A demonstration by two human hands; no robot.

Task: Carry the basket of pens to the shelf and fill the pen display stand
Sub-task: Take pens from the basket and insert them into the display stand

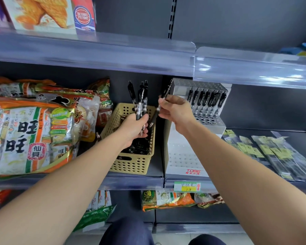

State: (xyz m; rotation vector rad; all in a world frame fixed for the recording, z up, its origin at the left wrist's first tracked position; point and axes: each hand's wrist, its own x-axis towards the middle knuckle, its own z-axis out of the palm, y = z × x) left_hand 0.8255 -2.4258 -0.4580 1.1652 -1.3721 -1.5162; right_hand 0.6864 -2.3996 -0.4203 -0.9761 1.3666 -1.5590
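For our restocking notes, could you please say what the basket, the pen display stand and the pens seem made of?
Basket: likely moulded plastic, matte beige, evenly perforated walls. Pen display stand: seemingly smooth white plastic with rows of holes, possibly coated card. Pens: clear glossy plastic barrels with black clips; dark grips, perhaps rubber.

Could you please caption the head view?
Left hand grips pens above the basket; right hand pinches one pen near the display stand.

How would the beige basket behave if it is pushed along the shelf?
Probably light: the basket is perforated plastic. It likely slides easily on the smooth shelf. Low and wide, it seems unlikely to tip.
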